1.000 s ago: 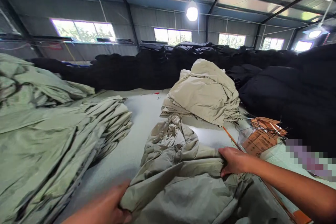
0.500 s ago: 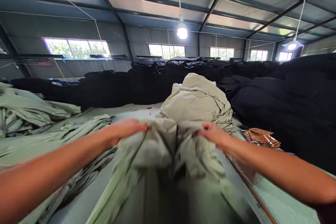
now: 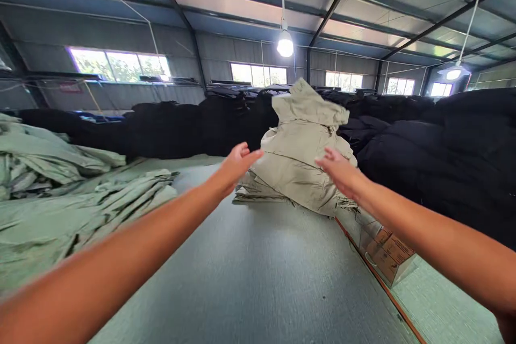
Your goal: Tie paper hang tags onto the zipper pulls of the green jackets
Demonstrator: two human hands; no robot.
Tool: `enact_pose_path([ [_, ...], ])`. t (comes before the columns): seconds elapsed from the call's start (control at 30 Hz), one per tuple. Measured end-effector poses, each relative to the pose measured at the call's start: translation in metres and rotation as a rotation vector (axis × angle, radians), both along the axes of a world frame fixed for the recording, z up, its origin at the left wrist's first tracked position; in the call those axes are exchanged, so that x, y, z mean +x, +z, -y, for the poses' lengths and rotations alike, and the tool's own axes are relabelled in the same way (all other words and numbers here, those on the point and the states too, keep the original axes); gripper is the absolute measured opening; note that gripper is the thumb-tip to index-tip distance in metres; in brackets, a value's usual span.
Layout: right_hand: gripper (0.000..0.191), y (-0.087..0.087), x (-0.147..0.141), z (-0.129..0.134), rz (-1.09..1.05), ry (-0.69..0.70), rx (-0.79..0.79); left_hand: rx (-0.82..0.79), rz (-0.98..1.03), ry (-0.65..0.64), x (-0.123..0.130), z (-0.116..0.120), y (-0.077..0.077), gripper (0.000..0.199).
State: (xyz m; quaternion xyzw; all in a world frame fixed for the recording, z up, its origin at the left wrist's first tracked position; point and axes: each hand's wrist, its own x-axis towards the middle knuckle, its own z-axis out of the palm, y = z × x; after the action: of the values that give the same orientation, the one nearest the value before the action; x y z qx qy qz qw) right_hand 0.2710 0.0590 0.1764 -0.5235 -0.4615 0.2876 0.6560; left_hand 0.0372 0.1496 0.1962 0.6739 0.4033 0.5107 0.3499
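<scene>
Bulging heap of creased beige cloth (image 3: 294,164)

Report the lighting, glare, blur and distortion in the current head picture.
Head view: the middle hanging bulb glares white, and the left window looks washed out; head view: the black pile along the back sinks into shadow, its detail lost; head view: the topmost pale garment has smeared edges, probably motion blur; head view: the left forearm looks stretched, wide-lens fashion.
</scene>
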Motion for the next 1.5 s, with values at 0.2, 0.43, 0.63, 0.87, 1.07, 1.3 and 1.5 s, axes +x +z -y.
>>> enact_pose_path([
  [0.2, 0.085, -0.078, -0.085, 0.062, 0.157, 0.552, -0.355, -0.142, -0.483, -0.109, -0.084, 0.088, -0.1, 0.085],
  [0.43, 0.083, -0.136, -0.174, 0.074, 0.401, 0.855, -0.46, 0.122, -0.758, 0.242, -0.199, 0.201, -0.136, 0.059],
  [0.63, 0.052, -0.169, -0.267, 0.042, 0.769, 0.902, 0.162, 0.244, -0.861, 0.62, -0.315, 0.245, -0.16, 0.054],
  [0.87, 0.041, -0.158, -0.376, 0.031, 0.894, 0.98, 0.531, 0.131, -0.934, 0.525, -0.378, 0.253, -0.179, 0.063],
  [1.07, 0.029, -0.142, -0.429, 0.026, 0.985, 0.959, 0.557, 0.103, -0.906, 0.525, -0.376, 0.248, -0.18, 0.056],
  [1.3, 0.029, -0.097, -0.41, -0.012, 0.759, 0.684, 0.342, 0.254, -0.852, 0.778, -0.358, 0.269, -0.156, 0.076],
  [1.5, 0.033, -0.052, -0.24, -0.025, 0.589, 0.446, 0.323, 0.337, -0.851, 0.86, -0.33, 0.301, -0.142, 0.079],
])
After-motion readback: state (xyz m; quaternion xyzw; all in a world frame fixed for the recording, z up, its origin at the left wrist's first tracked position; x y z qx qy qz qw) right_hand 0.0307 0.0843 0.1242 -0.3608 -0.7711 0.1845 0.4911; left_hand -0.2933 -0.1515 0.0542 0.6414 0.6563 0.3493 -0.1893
